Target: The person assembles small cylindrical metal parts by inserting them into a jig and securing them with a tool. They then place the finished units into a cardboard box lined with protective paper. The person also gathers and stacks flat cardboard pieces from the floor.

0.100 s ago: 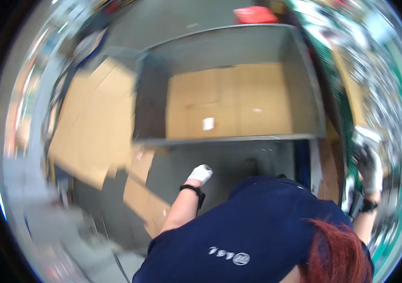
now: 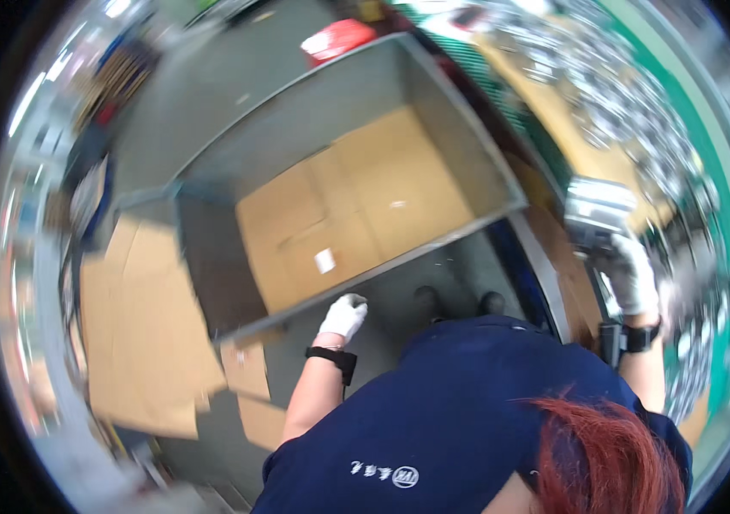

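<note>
In a white work glove, my right hand (image 2: 630,270) holds a shiny silver metal part (image 2: 600,204) with a dark lower end, raised over the near edge of the workbench on the right. Motion blurs its exact shape. My left hand (image 2: 345,315), also gloved in white, hangs with curled fingers just on my side of a large grey metal bin (image 2: 211,253). Nothing shows in it. Flat brown cardboard (image 2: 356,206) lines the bin's bottom, and a small white paper scrap (image 2: 324,260) lies on it.
Many silver metal parts (image 2: 604,94) crowd the green-edged bench on the right, around a tan cardboard strip (image 2: 536,103). Large flattened cardboard (image 2: 142,334) lies left of the bin. Beyond its far rim is a red bag (image 2: 337,41). My dark shoes (image 2: 427,300) stand between bin and body.
My view has turned right, so the bin appears tilted and shifted left. My right hand, with the metal part, has come up and inward from the bench. My left hand stays low by the bin.
</note>
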Available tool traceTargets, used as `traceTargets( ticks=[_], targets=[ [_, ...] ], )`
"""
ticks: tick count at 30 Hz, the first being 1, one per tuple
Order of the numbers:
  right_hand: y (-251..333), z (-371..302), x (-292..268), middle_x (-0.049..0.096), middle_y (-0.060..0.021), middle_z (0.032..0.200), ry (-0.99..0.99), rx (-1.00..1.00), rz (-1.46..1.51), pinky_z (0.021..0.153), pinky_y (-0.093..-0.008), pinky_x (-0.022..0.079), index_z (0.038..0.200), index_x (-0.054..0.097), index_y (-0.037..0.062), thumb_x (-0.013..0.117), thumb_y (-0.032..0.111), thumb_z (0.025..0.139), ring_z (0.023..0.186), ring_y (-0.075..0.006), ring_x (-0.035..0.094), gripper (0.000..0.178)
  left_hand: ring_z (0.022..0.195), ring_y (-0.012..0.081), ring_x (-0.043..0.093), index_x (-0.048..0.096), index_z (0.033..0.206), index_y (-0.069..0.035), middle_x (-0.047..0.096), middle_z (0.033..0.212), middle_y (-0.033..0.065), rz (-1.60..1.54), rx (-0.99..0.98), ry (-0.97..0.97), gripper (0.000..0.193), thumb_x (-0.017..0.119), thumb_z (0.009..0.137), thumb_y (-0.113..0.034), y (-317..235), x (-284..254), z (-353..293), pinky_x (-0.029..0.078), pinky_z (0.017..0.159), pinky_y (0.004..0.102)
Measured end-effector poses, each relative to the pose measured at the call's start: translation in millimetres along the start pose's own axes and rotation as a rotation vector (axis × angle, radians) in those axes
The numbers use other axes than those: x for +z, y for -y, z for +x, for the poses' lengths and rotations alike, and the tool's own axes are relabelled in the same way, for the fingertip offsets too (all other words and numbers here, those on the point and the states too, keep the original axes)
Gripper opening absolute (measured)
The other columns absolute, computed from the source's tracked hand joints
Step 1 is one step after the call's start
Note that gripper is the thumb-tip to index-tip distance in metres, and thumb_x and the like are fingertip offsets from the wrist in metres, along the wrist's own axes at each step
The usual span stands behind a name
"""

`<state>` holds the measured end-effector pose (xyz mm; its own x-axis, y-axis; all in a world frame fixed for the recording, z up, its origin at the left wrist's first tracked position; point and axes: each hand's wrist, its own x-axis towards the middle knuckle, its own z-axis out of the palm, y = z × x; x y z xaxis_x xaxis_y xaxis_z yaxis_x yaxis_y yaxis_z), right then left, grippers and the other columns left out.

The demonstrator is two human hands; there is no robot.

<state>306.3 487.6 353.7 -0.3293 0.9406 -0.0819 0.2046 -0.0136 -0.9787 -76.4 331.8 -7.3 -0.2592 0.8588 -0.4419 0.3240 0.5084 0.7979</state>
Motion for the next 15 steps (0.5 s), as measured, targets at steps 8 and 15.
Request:
traceTargets(
  ticks=[8,15],
  targets=[
    [-153.6,-142.8,24.9,0.057,-0.0110,0.134,-0.108,0.130,0.619,0.104,-0.0335,0.041,0.140,0.049,-0.0019,0.069,0.012,0.081,0.121,-0.0204,0.053,0.064,0.122,0.0333,0.056,0.032,0.149,-0.002,0.048,0.144,0.0212,0.131,0.583,0.645,0.102,0.089,0.068,-0.026,-240.7,58.1,-36.7,0.045,0.105,0.0446],
    [-172.2,-213.7,-42.8,0.056,-0.0131,0.137,-0.042,0.101,0.865,0.109,-0.0391,0.039,0.141,0.047,-0.0036,0.068,0.016,0.084,0.127,-0.0216,0.052,0.063,0.142,0.0314,0.036,-0.005,0.157,-0.008,0.036,0.152,0.0199,-0.317,0.905,1.094,0.136,0.093,0.064,-0.021,-302.5,214.9,-107.0,0.029,0.116,0.0457]
  ],
)
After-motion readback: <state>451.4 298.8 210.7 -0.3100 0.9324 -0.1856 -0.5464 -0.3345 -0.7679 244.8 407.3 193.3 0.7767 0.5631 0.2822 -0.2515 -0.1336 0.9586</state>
